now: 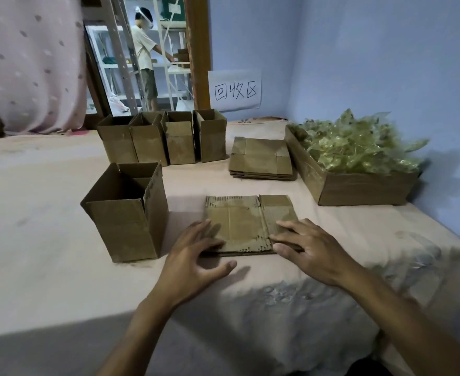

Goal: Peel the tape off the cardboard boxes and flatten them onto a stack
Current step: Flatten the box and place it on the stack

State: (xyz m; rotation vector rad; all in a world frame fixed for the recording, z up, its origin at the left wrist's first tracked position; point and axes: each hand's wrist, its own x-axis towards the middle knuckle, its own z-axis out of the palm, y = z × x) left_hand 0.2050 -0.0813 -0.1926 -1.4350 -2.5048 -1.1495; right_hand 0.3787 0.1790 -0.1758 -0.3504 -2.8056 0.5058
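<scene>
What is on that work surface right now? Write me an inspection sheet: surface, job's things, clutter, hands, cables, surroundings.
Surface: pink cloth cover, wrinkled at the near right corner.
Job's things: flattened box under both hands; stack of flattened boxes behind it; open box at left; row of four upright boxes at the back.
Clutter: carton at right, heaped with crumpled tape.
Hands: left hand open, fingers at the flattened box's left edge; right hand open, pressing its right side.
Cables: nothing seen.
Surroundings: handwritten paper sign on the blue wall; pink curtain; person at shelves beyond the doorway.
</scene>
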